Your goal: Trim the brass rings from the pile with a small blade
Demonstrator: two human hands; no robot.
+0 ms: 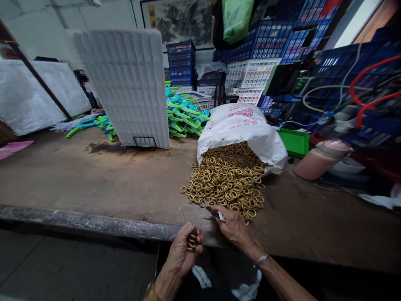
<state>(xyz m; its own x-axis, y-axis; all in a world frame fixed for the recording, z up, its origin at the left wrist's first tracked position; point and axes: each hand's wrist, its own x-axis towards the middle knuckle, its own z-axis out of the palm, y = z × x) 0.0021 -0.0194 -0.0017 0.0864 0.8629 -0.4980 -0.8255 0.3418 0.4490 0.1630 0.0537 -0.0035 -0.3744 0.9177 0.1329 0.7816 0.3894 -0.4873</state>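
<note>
Below the table's front edge, my left hand (183, 248) is closed round several brass-coloured rings (191, 241). My right hand (234, 228) rests at the near side of a heap of loose rings (225, 184). Between its thumb and fingers is a small dark-and-white tool (216, 214), its tip by the rings; its exact kind is not clear. The heap spills from the mouth of a white woven sack (238, 127) with red print, lying on the wooden table (94, 184).
A white ribbed panel (125, 88) stands on the left in a black wire stand (144, 143). Behind are green-and-blue plastic pieces (183, 110) and stacked crates (180, 62). A green tray (293, 143), pink bottle (321, 159) and red hose (369, 71) are right. A partly hidden person sits beyond the panel.
</note>
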